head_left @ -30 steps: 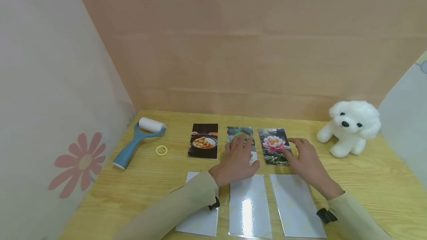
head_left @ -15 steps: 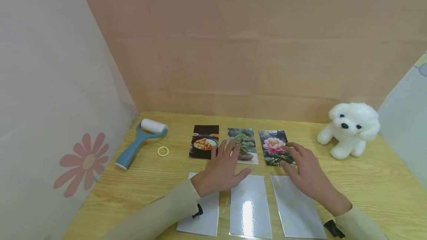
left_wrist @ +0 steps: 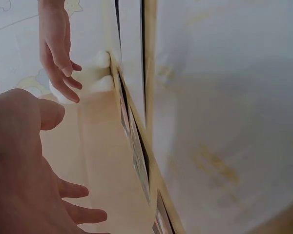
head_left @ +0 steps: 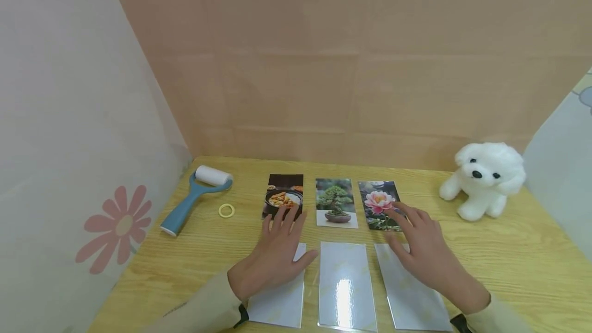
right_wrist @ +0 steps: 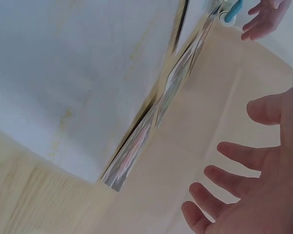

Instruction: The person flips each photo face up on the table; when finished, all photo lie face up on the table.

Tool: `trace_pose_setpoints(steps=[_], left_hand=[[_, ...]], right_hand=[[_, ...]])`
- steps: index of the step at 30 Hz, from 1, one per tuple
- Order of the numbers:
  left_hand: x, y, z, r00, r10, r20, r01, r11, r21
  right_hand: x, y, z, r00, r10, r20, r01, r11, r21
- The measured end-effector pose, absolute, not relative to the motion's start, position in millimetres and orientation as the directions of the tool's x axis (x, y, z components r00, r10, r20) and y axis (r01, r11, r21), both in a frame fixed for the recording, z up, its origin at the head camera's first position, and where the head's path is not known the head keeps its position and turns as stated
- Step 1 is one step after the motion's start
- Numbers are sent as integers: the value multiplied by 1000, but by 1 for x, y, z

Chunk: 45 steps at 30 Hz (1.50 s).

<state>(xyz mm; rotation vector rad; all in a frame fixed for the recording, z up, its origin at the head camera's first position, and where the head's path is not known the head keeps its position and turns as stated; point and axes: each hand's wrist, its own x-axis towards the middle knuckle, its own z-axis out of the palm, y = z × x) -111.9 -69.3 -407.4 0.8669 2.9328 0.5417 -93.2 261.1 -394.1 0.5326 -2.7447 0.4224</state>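
Three photo cards lie in a row on the table in the head view: a food picture (head_left: 283, 186), a potted bonsai (head_left: 336, 202) and a pink flower (head_left: 376, 204). Closer to me are three whitish, glossy rectangular sheets, at left (head_left: 279, 304), middle (head_left: 344, 269) and right (head_left: 413, 302). My left hand (head_left: 273, 258) hovers over the left sheet with fingers spread, its fingertips overlapping the food card's lower edge. Over the right sheet and the flower card's lower right corner is my right hand (head_left: 427, 253). The wrist views show both hands above the table, holding nothing.
A blue-handled lint roller (head_left: 187, 207) lies at the table's left, beside a small yellow ring (head_left: 219, 210). A white plush dog (head_left: 485, 181) sits at the back right. A tan covering (head_left: 296, 91) rises behind the table.
My left hand has moved left and toward me, from the bonsai card to below the food card, uncovering the bonsai. My right hand has drawn slightly back from the flower card's edge.
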Motion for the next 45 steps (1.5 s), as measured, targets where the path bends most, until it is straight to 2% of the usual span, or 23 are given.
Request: trace_pose_setpoints(steps=[8, 17, 24, 31, 45], left_hand=[[-93, -94, -413, -860, 509, 42, 489, 797, 353], [-77, -107, -422, -879, 474, 47, 455, 806, 378], [-65, -112, -426, -884, 455, 106, 458, 799, 390], [-53, -118, -423, -899, 436, 37, 411, 812, 415], [-35, -131, -433, -910, 395, 123, 407, 799, 442]], right_hand=[[-83, 252, -396, -880, -324, 347, -415, 880, -231], [-75, 238, -402, -834, -376, 404, -485, 848, -214], [-71, 230, -401, -850, -379, 366, -476, 850, -224], [-67, 220, -399, -872, -387, 298, -460, 856, -234], [-54, 184, -410, -820, -511, 259, -565, 797, -213]])
